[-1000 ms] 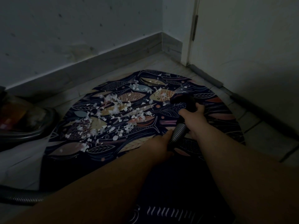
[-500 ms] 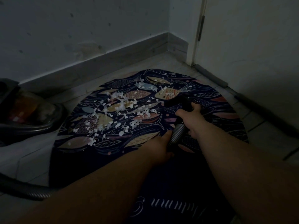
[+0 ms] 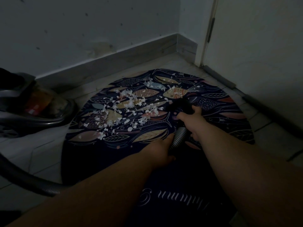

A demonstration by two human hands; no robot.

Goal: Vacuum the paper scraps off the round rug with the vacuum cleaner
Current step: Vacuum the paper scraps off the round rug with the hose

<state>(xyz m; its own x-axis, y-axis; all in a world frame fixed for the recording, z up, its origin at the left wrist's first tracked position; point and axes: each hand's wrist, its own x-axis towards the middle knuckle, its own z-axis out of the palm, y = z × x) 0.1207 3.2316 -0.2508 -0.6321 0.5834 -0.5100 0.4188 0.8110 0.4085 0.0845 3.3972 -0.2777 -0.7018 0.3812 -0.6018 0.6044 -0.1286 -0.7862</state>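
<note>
R hand is wrapped round the dark nozzle and L hand just behind grips the ribbed hose, so the hands sit close together on one line. Paper scraps lie scattered on the round rug ahead & left of both hands, w/ the vacuum cleaner body further left, off the rug. The scraps look feather-light and prob. scatter if bumped; the hose looks bendy, so steer from the stiff nozzle end while the rear hand feeds slack.

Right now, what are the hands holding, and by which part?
The vacuum hose: right hand grips its dark front end, left hand holds the ribbed part behind.
</note>
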